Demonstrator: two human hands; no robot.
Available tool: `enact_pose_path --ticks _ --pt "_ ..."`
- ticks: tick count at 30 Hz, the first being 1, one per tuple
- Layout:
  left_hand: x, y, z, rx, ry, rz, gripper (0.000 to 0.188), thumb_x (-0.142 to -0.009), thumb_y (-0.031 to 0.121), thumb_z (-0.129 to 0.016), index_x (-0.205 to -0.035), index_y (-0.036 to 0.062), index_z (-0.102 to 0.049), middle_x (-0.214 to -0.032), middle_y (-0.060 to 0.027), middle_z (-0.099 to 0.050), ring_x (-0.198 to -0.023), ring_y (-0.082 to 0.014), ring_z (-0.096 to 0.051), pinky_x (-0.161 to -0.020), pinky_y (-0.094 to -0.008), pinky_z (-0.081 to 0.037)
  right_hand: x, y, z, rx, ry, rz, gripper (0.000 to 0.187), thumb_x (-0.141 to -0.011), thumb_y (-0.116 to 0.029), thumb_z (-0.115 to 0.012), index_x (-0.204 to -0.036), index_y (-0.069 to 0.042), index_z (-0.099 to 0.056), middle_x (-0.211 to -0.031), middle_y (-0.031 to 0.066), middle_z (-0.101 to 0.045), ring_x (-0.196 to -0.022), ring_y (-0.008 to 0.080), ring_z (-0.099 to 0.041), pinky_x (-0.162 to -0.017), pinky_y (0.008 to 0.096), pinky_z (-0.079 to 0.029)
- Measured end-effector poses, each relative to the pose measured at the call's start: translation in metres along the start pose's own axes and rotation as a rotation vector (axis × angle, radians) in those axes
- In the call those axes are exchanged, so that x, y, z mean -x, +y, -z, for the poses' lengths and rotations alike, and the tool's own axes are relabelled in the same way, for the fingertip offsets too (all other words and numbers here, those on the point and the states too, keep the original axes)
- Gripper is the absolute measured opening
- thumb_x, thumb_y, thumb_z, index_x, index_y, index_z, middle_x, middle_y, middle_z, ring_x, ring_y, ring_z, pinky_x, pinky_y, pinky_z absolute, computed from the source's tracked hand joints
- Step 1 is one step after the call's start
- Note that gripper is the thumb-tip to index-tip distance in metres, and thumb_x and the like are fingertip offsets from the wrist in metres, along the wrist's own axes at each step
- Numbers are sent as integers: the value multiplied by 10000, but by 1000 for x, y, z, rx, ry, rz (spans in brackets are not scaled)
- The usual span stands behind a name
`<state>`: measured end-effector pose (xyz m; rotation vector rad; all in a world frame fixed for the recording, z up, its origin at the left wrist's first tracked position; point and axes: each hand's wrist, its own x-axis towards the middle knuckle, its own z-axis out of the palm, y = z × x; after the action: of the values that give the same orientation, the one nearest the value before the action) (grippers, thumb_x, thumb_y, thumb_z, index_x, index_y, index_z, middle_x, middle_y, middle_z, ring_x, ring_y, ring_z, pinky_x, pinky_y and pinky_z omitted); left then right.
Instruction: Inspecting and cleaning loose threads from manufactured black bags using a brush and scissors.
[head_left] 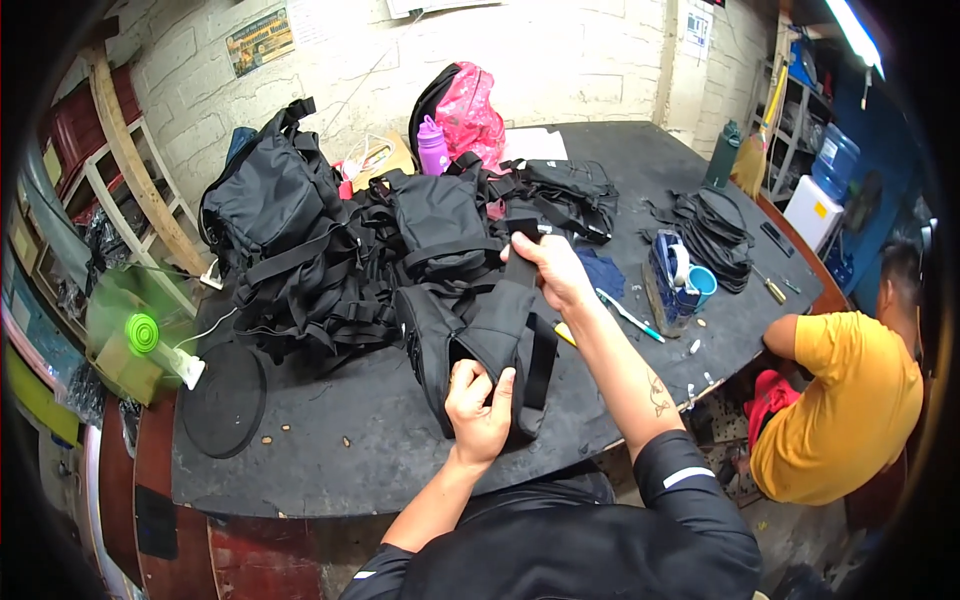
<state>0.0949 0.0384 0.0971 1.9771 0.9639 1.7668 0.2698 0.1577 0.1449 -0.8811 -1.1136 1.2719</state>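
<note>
A small black bag point(430, 340) rests at the front of the dark table, with its opening turned partly toward me. My left hand point(478, 408) is closed on the edge of that opening, thumb outside and fingers curled at the rim. Above it my right hand point(548, 268) pinches a wide black strap point(519, 268) and holds it up from the bag. Just behind lie more black bags point(440, 215), their straps tangled together. What is inside the bag is hidden.
A tall pile of black bags point(270, 210) stands at left beside a green fan point(142, 333). Behind are a purple bottle point(432, 148) and pink backpack point(470, 115). At right are a blue cup point(703, 284), a marker point(630, 315) and a seated person in yellow point(840, 400).
</note>
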Motion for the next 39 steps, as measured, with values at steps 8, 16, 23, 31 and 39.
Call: enact_pose_path --ticks 8,16,23,31,39 --pt "-25 54 39 -34 -316 -214 293 -796 152 -652 -1060 25 -629 -1163 -196 -541 -1109 -322 -513 -930 -352 -413 4 -71 -28 550 -451 273 231 -883 -244 -588 -794 -35 -630 -741 4 -614 -717 87 -556 -710 251 -446" --pt "-98 26 22 654 -443 375 472 -944 241 -451 -1330 -24 -391 -1231 -59 -503 -1070 -141 -497 -952 -302 -375 23 -99 -46 1302 138 966 123 -819 -141 -616 -789 -22 -614 -697 75 -562 -643 141 -537 -591 265 -430" --pt "-93 -28 8 909 -193 659 499 -950 190 -422 -1371 -39 -284 -1415 -90 -345 -1096 -184 -497 -949 -397 -429 86 2 -22 1042 183 487 279 -734 -204 -733 -839 -17 -555 -666 42 -508 -600 113 -470 -543 255 -420" --pt "-91 -52 10 730 -224 602 545 -928 181 -470 -1380 -43 -264 -1388 -133 -353 -1186 -259 -449 -984 -360 -389 68 43 -13 1039 349 615 122 -736 -51 -640 -813 7 -565 -678 81 -486 -627 208 -496 -599 311 -425" --pt "-61 -41 -4 354 -211 386 798 -825 136 -592 -1438 78 -84 -1434 -194 -189 -1195 -294 -424 -989 -346 -348 69 23 -44 1013 234 815 148 -799 -109 -583 -714 -5 -520 -726 115 -496 -714 305 -476 -638 404 -365"
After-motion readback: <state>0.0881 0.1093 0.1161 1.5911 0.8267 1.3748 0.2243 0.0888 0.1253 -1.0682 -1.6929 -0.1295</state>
